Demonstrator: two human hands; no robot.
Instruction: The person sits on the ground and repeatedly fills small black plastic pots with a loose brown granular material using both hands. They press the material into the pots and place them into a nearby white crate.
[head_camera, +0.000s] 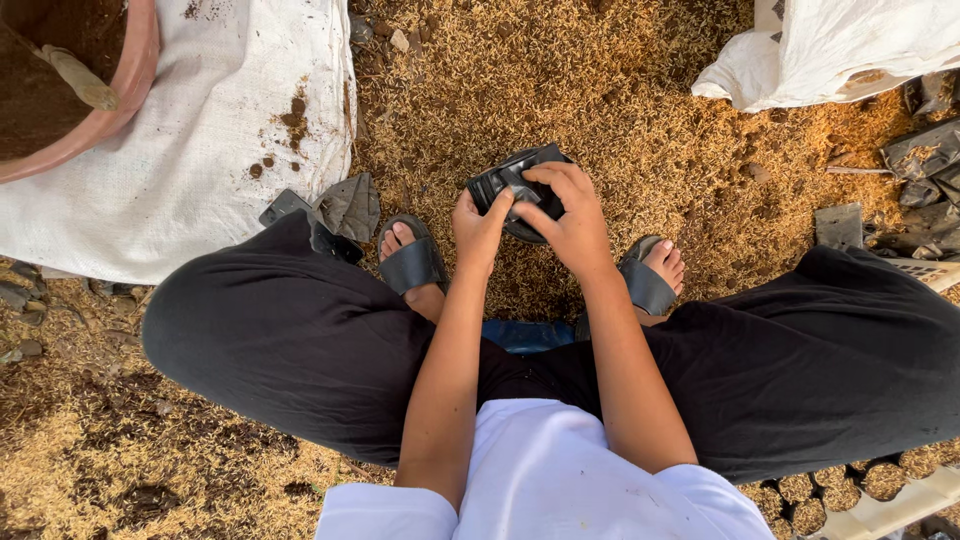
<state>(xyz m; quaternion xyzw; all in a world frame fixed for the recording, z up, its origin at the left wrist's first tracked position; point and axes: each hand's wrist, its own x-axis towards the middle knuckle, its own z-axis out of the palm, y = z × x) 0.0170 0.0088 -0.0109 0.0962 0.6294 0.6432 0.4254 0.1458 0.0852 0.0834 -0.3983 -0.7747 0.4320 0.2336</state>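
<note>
Black plastic bag (510, 180) in both hands, husk-strewn ground (560, 80) beneath.

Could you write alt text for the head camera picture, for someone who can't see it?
Seen from above, a seated person's left hand and right hand together hold a small black plastic bag open over ground covered in rice husks. Their feet wear black sandals, a white sack lies to the left with a pink basin of soil on it.
</note>
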